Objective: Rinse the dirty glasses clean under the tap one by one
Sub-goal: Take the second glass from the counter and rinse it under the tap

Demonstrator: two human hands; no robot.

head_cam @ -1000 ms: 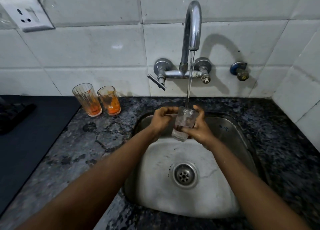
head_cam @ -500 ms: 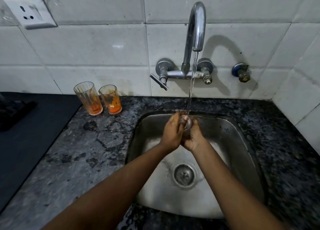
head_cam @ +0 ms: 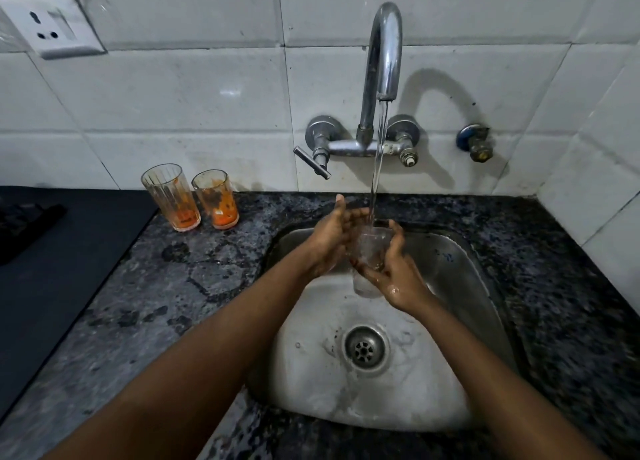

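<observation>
Holding the clear drinking glass [head_cam: 370, 252] under the chrome tap [head_cam: 382, 54], water streaming in, my right hand [head_cam: 394, 272] cups it; left hand [head_cam: 330, 238] lies flat-fingered alongside. Two orange-stained ribbed glasses [head_cam: 171, 196] stand left of the tap.

A home kitchen: steel sink [head_cam: 460, 272] in speckled stone counter [head_cam: 194, 286], wall tap [head_cam: 382, 61], white tiles [head_cam: 194, 89].

The left hand [head_cam: 330, 240] covers the left side of the clear glass [head_cam: 369, 262], and the right hand [head_cam: 394, 269] hides its lower right wall. Whether the left palm touches it cannot be told. Both forearms run off the bottom edge.
</observation>
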